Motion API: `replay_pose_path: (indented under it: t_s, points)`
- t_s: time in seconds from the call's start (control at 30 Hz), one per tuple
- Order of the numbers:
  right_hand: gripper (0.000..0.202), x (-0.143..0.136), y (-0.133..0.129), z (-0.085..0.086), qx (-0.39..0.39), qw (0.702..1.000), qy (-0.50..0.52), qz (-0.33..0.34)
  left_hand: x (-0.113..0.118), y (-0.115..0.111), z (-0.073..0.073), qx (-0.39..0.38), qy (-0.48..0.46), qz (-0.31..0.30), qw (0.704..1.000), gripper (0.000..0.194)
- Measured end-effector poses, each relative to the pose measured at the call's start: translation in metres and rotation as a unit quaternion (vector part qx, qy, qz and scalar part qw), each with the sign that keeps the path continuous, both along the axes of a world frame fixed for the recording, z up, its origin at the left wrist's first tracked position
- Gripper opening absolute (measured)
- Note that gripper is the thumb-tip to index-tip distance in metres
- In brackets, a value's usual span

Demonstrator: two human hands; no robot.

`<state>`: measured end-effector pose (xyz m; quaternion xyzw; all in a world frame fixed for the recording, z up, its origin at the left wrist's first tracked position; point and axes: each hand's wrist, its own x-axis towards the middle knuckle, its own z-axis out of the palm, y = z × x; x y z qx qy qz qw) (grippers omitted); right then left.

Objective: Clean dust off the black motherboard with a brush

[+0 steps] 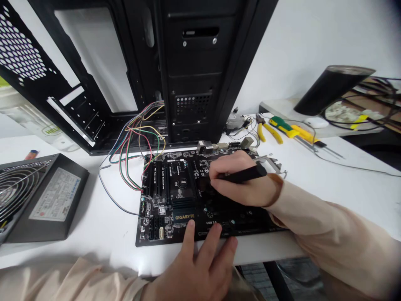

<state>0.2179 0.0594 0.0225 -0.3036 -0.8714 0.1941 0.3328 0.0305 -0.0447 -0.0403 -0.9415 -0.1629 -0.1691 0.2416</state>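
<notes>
A black Gigabyte motherboard (pixel 184 194) lies flat on the white table. My left hand (pixel 200 263) rests along its near edge, fingers spread, their tips touching the board near the printed lettering. Over the middle of the board, my right hand (pixel 241 177) is closed around a slim black stick-like tool (pixel 246 173). The tool's rear end points right; its tip is hidden by my fingers, so its kind and whether it touches the board cannot be made out. Thin coloured wires (pixel 128 161) run from the case to the board's left edge.
An open black computer case (pixel 194 67) stands behind the board. At left sits a power supply (pixel 59 196) with a fan. To the right are yellow-handled pliers (pixel 272 131), a green-and-yellow screwdriver (pixel 283 126) and a black cylinder (pixel 328 92) near tangled cables.
</notes>
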Motion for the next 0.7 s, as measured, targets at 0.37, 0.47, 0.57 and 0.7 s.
replay_pose_path:
  t_s: [0.37, 0.47, 0.57, 0.7]
  points:
    - [0.020, -0.0033, -0.0021, 0.0000, 0.084, 0.994, -0.066, -0.013, -0.0001, 0.0002, -0.0007, -0.005, 0.001, -0.001, 1.000, 0.026]
    - [0.025, -0.0022, -0.0056, 0.0024, -0.042, 0.997, 0.002, 0.057, 0.0004, -0.0001, -0.0007, 0.002, -0.007, 0.003, 1.000, 0.027]
    - [0.027, -0.0022, -0.0071, 0.0059, -0.045, 0.998, 0.044, 0.030, 0.0005, -0.0008, -0.0003, 0.006, -0.015, 0.007, 1.000, 0.026]
    - [0.023, -0.0050, -0.0038, 0.0013, 0.146, 0.987, -0.034, -0.057, 0.0007, -0.0012, -0.0013, 0.001, -0.014, 0.002, 1.000, 0.025]
